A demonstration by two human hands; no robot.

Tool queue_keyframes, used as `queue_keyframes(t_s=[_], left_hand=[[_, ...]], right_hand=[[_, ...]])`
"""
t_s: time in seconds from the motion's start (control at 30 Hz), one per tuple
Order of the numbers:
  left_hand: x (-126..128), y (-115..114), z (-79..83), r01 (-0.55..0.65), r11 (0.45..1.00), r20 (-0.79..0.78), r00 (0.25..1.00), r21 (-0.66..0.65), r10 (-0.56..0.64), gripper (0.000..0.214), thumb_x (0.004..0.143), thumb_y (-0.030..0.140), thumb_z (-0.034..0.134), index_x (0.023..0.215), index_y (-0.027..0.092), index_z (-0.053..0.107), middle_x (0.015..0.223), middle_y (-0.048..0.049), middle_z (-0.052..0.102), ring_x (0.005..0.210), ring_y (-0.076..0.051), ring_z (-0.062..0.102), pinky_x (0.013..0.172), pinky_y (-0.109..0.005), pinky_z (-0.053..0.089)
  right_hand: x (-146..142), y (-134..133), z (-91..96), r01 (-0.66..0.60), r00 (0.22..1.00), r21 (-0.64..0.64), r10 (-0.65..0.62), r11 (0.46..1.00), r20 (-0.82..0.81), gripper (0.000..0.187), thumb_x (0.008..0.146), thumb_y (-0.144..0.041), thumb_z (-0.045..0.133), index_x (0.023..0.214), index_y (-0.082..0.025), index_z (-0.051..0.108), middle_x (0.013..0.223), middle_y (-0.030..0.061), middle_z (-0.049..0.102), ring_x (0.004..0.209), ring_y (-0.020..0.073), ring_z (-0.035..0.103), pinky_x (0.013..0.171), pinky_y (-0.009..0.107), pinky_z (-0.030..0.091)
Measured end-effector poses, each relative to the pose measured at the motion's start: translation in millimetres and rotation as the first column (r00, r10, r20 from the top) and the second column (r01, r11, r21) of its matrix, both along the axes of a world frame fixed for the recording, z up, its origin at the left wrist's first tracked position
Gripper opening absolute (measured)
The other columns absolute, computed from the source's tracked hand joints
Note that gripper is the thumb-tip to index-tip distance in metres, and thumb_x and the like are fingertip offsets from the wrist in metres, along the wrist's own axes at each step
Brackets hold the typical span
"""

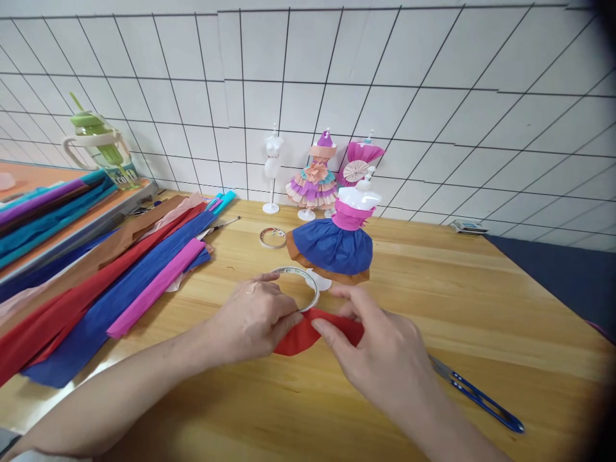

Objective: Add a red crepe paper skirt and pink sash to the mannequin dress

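My left hand (255, 317) holds a white tape roll (308, 282) and pinches the left end of a red crepe paper piece (301, 337) lying on the wooden table (481, 301). My right hand (380, 350) pinches the same red piece from the right, thumb and fingers closed on its edge. Just behind my hands stands a small mannequin (359, 199) wearing a pink top and a blue skirt (334, 247) with a brown hem.
Long crepe paper strips (110, 282) in red, blue, pink and brown lie at the left. Blue thread snips (476, 394) lie at the right. A second tape roll (273, 237), a bare mannequin (273, 160), two dressed ones (317, 179) and a green cup (99, 144) stand behind.
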State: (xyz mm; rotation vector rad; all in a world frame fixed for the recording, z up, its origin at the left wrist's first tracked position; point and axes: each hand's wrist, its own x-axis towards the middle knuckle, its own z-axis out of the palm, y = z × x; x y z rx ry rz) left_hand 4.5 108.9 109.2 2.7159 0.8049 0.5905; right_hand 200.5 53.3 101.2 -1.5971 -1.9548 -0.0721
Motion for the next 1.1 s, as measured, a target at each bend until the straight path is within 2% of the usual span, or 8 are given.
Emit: queue_keyframes(t_s=[0.1,0.17,0.27,0.43,0.5,0.63,0.83,1.1], left_hand=[[0.2,0.6,2.8,0.029,0.998,0.056,0.998,-0.063,-0.025,0.037,0.094,0.022,0.045,0.059,0.014,0.057,0.051,0.0006,0.054,0.05,-0.011,0.05,0.091,-0.038,0.049],[0.9,0.7,4.0,0.045,0.994,0.089,0.995,-0.103,-0.036,0.037,0.094,0.022,0.045,0.06,0.014,0.057,0.052,0.0003,0.055,0.052,-0.011,0.05,0.088,-0.037,0.049],[1.8,0.5,4.2,0.043,0.989,0.11,0.994,-0.141,-0.027,0.034,0.093,0.02,0.045,0.064,0.013,0.061,0.055,-0.0008,0.057,0.054,-0.012,0.053,0.087,-0.037,0.049],[2.8,-0.1,3.6,0.071,0.988,0.12,0.991,-0.14,-0.054,0.034,0.092,0.019,0.045,0.062,0.014,0.058,0.053,-0.0004,0.054,0.054,-0.012,0.049,0.082,-0.035,0.049],[2.6,-0.5,3.8,0.072,0.988,0.124,0.991,-0.14,-0.055,0.033,0.092,0.019,0.045,0.062,0.014,0.058,0.053,0.0001,0.052,0.054,-0.012,0.048,0.082,-0.034,0.049],[1.7,-1.2,5.0,0.076,0.984,0.124,0.991,-0.159,-0.057,0.031,0.093,0.021,0.046,0.066,0.014,0.06,0.056,0.0005,0.055,0.056,-0.012,0.053,0.09,-0.037,0.046],[2.6,-1.5,7.0,0.099,0.983,0.137,0.988,-0.157,-0.078,0.033,0.094,0.022,0.045,0.065,0.014,0.058,0.055,0.0008,0.053,0.056,-0.011,0.052,0.09,-0.035,0.046],[3.1,0.9,3.2,0.084,0.983,0.164,0.985,-0.162,-0.058,0.033,0.092,0.019,0.046,0.06,0.015,0.054,0.052,0.0014,0.05,0.053,-0.011,0.045,0.079,-0.031,0.048]], right_hand=[[-0.4,0.4,4.9,-0.049,0.985,-0.112,0.03,0.992,-0.171,0.006,0.077,-0.027,0.06,0.077,-0.022,0.06,0.063,-0.0021,0.068,0.053,0.016,0.063,0.05,0.026,0.044],[-1.4,0.7,5.9,-0.104,0.964,-0.187,0.053,0.977,-0.259,0.01,0.077,-0.024,0.059,0.067,-0.022,0.056,0.057,-0.0048,0.062,0.048,0.0119,0.056,0.047,0.022,0.041],[-3.6,-0.3,4.7,-0.203,0.934,-0.188,0.132,0.961,-0.331,0.015,0.079,-0.018,0.056,0.064,-0.021,0.054,0.053,-0.0065,0.056,0.046,0.009,0.049,0.046,0.02,0.037],[-5.5,-2.6,4.2,-0.33,0.896,-0.161,0.254,0.93,-0.364,0.016,0.08,-0.012,0.054,0.066,-0.02,0.056,0.058,-0.0058,0.058,0.05,0.0076,0.049,0.05,0.019,0.037],[-4.6,-1.6,4.7,-0.334,0.89,-0.158,0.256,0.929,-0.376,0.016,0.08,-0.013,0.054,0.066,-0.019,0.056,0.056,-0.0061,0.057,0.05,0.0072,0.048,0.049,0.019,0.036],[-1.7,2.4,4.3,-0.267,0.903,-0.134,0.199,0.954,-0.379,0.018,0.08,-0.015,0.055,0.062,-0.019,0.053,0.051,-0.0072,0.048,0.046,0.0066,0.042,0.045,0.018,0.033],[-1.4,4.6,2.5,-0.244,0.908,-0.178,0.16,0.953,-0.388,0.021,0.077,-0.016,0.055,0.058,-0.019,0.05,0.049,-0.0074,0.045,0.044,0.0065,0.038,0.044,0.018,0.032],[-4.2,1.5,4.1,-0.299,0.893,-0.249,0.179,0.921,-0.413,0.015,0.081,-0.017,0.054,0.068,-0.02,0.061,0.053,-0.0052,0.056,0.047,0.0089,0.046,0.048,0.021,0.037]])
